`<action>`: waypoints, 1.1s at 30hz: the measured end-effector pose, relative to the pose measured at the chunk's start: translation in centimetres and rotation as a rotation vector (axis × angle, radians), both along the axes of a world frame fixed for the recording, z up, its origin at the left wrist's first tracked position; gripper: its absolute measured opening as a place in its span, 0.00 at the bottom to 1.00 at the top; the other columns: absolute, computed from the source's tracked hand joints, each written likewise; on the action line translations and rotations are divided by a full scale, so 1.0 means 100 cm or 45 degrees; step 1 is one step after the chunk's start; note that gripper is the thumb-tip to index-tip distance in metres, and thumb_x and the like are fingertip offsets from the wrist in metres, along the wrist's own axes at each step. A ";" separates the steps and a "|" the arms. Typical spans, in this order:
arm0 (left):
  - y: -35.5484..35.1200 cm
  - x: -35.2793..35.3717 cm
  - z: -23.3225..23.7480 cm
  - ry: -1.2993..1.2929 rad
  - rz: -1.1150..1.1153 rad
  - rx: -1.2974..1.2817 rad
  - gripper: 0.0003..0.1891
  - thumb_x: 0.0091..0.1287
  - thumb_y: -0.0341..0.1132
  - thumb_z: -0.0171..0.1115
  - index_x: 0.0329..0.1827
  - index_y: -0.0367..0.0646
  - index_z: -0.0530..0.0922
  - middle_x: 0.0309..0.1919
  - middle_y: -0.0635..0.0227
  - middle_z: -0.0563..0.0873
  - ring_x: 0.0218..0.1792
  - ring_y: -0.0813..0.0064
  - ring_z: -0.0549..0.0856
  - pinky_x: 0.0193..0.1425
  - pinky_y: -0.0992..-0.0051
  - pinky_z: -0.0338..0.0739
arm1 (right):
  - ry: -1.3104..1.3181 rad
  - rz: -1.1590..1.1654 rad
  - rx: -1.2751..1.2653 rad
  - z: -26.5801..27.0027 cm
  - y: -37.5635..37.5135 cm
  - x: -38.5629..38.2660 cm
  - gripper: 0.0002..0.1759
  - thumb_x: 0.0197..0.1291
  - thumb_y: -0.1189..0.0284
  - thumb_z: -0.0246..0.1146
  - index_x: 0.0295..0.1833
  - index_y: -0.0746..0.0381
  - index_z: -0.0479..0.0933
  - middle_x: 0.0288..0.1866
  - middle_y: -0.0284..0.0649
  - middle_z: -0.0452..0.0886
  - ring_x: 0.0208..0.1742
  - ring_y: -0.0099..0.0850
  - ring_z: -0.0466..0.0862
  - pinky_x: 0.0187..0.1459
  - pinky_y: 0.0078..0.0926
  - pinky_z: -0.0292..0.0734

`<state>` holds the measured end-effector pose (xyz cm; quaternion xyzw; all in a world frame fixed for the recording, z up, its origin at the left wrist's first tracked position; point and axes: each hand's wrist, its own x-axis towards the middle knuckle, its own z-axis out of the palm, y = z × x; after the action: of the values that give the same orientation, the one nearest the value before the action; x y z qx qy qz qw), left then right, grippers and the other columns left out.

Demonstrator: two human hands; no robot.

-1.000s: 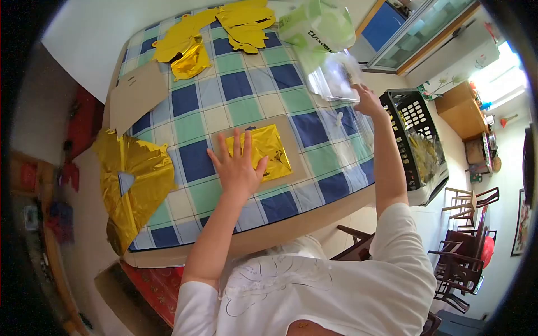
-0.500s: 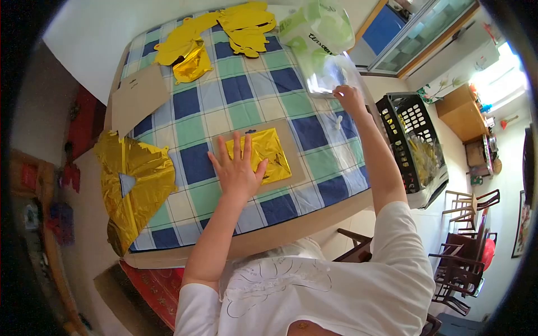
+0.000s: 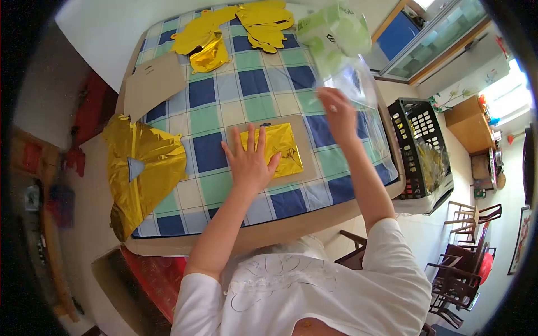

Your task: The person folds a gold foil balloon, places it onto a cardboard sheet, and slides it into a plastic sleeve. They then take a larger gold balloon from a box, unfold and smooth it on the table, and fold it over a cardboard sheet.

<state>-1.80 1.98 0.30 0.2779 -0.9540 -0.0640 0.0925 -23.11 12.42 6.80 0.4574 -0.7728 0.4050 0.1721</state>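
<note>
My left hand (image 3: 252, 166) lies flat with fingers spread on a folded gold foil piece (image 3: 288, 151) and the brown card (image 3: 308, 159) beneath it. To the right, my right hand (image 3: 339, 117) is raised above the checked cloth, its fingers pinched together. Something thin and clear shows at its fingertips, too faint to make out. Clear plastic (image 3: 364, 89) lies beside and beyond this hand, along the cloth's right side.
Large gold foil (image 3: 151, 173) hangs over the left edge. A brown card (image 3: 154, 84), a gold foil pouch (image 3: 210, 55), flat gold shapes (image 3: 266, 22) and a green-white package (image 3: 333, 33) lie further back. A black basket (image 3: 412, 148) stands right of the table.
My right hand has moved left and lifted from the clear plastic's near edge. Clear plastic now shows further down the cloth's right side. My left hand stays on the foil; the view has shifted slightly.
</note>
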 end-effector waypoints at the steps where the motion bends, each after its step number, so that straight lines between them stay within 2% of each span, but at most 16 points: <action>1: 0.000 -0.001 -0.001 -0.011 0.000 -0.001 0.38 0.67 0.62 0.47 0.76 0.52 0.56 0.77 0.63 0.53 0.76 0.45 0.48 0.71 0.32 0.39 | 0.083 0.107 0.058 -0.017 -0.013 0.005 0.08 0.56 0.78 0.60 0.41 0.59 0.81 0.48 0.39 0.82 0.45 0.42 0.84 0.44 0.35 0.80; 3: 0.000 -0.001 0.000 -0.041 0.006 0.014 0.38 0.68 0.62 0.46 0.77 0.52 0.55 0.77 0.63 0.52 0.76 0.45 0.48 0.71 0.33 0.38 | 0.150 0.252 0.217 -0.037 -0.039 0.015 0.13 0.56 0.78 0.58 0.47 0.60 0.79 0.53 0.41 0.81 0.48 0.42 0.83 0.46 0.35 0.80; 6: 0.000 -0.003 0.002 -0.075 0.020 0.037 0.38 0.68 0.63 0.44 0.77 0.53 0.54 0.77 0.64 0.52 0.76 0.45 0.48 0.72 0.34 0.36 | 0.013 0.298 0.466 -0.056 -0.066 0.022 0.15 0.56 0.77 0.56 0.50 0.60 0.78 0.56 0.42 0.79 0.51 0.44 0.82 0.49 0.37 0.80; 9: 0.000 -0.002 0.001 -0.066 0.020 0.014 0.38 0.68 0.64 0.42 0.77 0.53 0.54 0.78 0.64 0.51 0.76 0.46 0.47 0.72 0.34 0.35 | 0.080 0.357 0.485 -0.061 -0.078 0.019 0.15 0.57 0.75 0.56 0.51 0.60 0.77 0.56 0.43 0.79 0.52 0.46 0.81 0.52 0.40 0.78; 12: 0.001 -0.002 0.000 -0.072 0.020 0.030 0.38 0.69 0.63 0.42 0.77 0.53 0.54 0.78 0.64 0.50 0.76 0.46 0.46 0.72 0.34 0.34 | -0.063 0.175 0.516 -0.042 -0.066 0.027 0.15 0.59 0.69 0.59 0.52 0.60 0.76 0.57 0.45 0.79 0.52 0.47 0.81 0.52 0.41 0.77; 15: -0.001 -0.004 -0.002 -0.049 0.033 0.028 0.38 0.69 0.63 0.42 0.77 0.53 0.54 0.78 0.64 0.51 0.76 0.46 0.45 0.72 0.34 0.33 | -0.460 -0.264 0.535 -0.022 -0.031 0.034 0.21 0.60 0.61 0.61 0.54 0.64 0.75 0.55 0.51 0.80 0.52 0.48 0.81 0.51 0.43 0.76; 18: 0.002 -0.001 -0.002 -0.047 0.022 0.011 0.37 0.69 0.62 0.42 0.77 0.52 0.55 0.77 0.64 0.52 0.76 0.46 0.45 0.71 0.33 0.34 | -0.681 -0.250 0.747 -0.025 -0.011 0.043 0.28 0.59 0.55 0.64 0.53 0.68 0.74 0.50 0.57 0.81 0.52 0.49 0.81 0.51 0.43 0.76; 21: 0.002 0.000 0.000 0.013 0.002 -0.001 0.37 0.69 0.62 0.44 0.76 0.50 0.56 0.76 0.63 0.54 0.76 0.45 0.46 0.71 0.32 0.37 | -0.751 -0.134 0.629 -0.042 -0.007 0.041 0.30 0.55 0.56 0.67 0.52 0.71 0.75 0.45 0.57 0.83 0.49 0.47 0.83 0.50 0.40 0.77; 24: 0.001 0.000 0.003 0.055 0.001 -0.002 0.37 0.69 0.62 0.44 0.76 0.49 0.56 0.76 0.63 0.55 0.76 0.45 0.47 0.70 0.32 0.39 | -1.107 0.037 0.473 -0.044 -0.004 0.049 0.27 0.52 0.63 0.71 0.52 0.70 0.76 0.42 0.45 0.84 0.42 0.32 0.84 0.46 0.29 0.78; 27: 0.002 0.001 0.003 0.066 0.003 0.008 0.38 0.69 0.62 0.45 0.76 0.49 0.56 0.76 0.62 0.55 0.76 0.45 0.48 0.70 0.31 0.40 | -1.115 0.044 0.379 -0.044 -0.003 0.055 0.26 0.48 0.69 0.72 0.53 0.69 0.75 0.43 0.42 0.84 0.42 0.28 0.83 0.46 0.27 0.77; 29: 0.002 0.001 0.002 0.067 -0.005 0.025 0.38 0.69 0.63 0.44 0.76 0.49 0.56 0.76 0.61 0.54 0.76 0.45 0.48 0.70 0.31 0.40 | -1.166 0.080 0.303 -0.039 -0.002 0.059 0.26 0.46 0.72 0.74 0.51 0.71 0.76 0.42 0.44 0.84 0.42 0.30 0.83 0.46 0.29 0.78; 32: 0.000 0.002 0.009 0.109 0.021 0.079 0.31 0.70 0.55 0.50 0.71 0.49 0.65 0.73 0.59 0.62 0.74 0.48 0.55 0.73 0.40 0.47 | -1.165 0.069 0.266 -0.042 0.007 0.057 0.26 0.46 0.73 0.73 0.52 0.70 0.75 0.42 0.42 0.84 0.41 0.29 0.83 0.45 0.27 0.77; 33: -0.009 0.003 0.012 0.197 -0.039 0.312 0.28 0.70 0.52 0.51 0.69 0.47 0.67 0.71 0.57 0.65 0.73 0.50 0.59 0.73 0.43 0.50 | -1.152 0.061 0.270 -0.043 0.012 0.054 0.26 0.48 0.73 0.72 0.53 0.69 0.75 0.42 0.41 0.84 0.41 0.28 0.83 0.45 0.26 0.77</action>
<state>-1.50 1.05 1.50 0.2666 -0.9332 -0.2027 0.1302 -17.72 13.64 2.49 0.2674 -0.7966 0.4865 -0.2393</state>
